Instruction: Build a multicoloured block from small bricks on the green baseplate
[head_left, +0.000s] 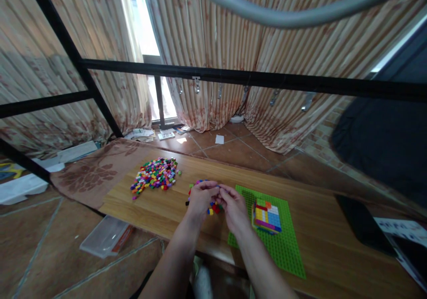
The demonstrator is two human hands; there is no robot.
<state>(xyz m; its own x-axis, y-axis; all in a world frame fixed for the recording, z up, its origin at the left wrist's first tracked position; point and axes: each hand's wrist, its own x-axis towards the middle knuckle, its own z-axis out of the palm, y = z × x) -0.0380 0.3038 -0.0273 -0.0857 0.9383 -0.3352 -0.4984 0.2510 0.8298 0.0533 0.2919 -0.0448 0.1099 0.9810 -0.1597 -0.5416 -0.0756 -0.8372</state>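
Observation:
My left hand [199,200] and my right hand [234,208] meet over a small cluster of coloured bricks [214,208] on the wooden tabletop [160,205]. Both have their fingers pinched together around small pieces that I cannot make out. Just right of my right hand lies a green baseplate [283,245] carrying a low multicoloured brick block [267,217]. A larger pile of loose coloured bricks [155,175] lies to the left, farther back on the table.
A black metal frame [233,77] crosses above the table in front of striped curtains. A dark flat object [362,223] and papers lie at the table's right end. A clear plastic box [105,237] rests on the tiled floor at left, with patterned cloth [90,174] over the table's left end.

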